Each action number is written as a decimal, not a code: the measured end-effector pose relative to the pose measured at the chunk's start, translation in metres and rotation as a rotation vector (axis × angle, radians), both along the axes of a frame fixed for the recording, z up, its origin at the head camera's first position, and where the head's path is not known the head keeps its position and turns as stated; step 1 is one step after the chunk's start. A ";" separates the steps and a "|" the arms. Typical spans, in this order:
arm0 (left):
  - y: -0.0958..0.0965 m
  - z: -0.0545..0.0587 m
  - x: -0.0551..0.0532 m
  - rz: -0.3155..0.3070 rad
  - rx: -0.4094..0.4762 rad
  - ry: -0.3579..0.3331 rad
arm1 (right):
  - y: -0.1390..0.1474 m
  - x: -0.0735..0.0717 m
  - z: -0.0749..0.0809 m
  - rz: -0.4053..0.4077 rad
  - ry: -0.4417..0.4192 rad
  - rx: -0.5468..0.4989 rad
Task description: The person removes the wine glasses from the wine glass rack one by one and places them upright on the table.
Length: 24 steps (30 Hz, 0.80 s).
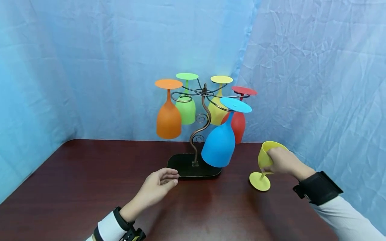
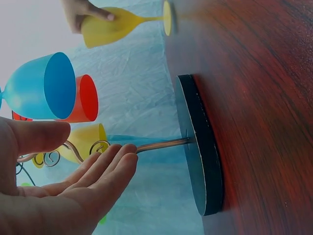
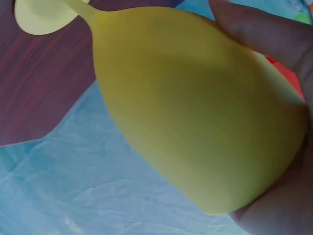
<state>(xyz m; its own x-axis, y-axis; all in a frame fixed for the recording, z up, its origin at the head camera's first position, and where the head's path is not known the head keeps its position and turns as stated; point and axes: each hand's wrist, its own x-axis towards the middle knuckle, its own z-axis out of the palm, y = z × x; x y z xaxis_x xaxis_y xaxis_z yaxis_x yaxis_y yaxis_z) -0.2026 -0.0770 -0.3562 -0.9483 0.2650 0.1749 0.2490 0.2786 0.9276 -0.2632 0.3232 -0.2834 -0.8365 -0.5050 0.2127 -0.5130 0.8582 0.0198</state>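
Dark-red tabletop (image 1: 75, 180), right grip (image 1: 281, 161) round a yellow goblet (image 1: 263, 157), left grip (image 1: 158, 188) loosely spread.

A dark reddish-brown table (image 1: 90, 174), its wood grain showing and its surface softly glossy, spreads beneath both hands and runs on well past the left hand (image 1: 158, 185) to a far edge with a rounded corner beyond that hand on its left. Directly on it, just beyond the left hand, a metal rack (image 1: 196, 154) stands on its flat black base (image 1: 193, 172), an oblong plate with rounded corners. Under the right hand (image 1: 281, 160), the round foot (image 1: 260, 181) of a tilted yellow goblet is close to the tabletop, though whether it touches cannot be told
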 end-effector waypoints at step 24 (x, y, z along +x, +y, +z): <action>-0.001 -0.011 0.003 -0.011 -0.016 -0.045 | 0.009 -0.028 -0.001 -0.124 -0.060 -0.011</action>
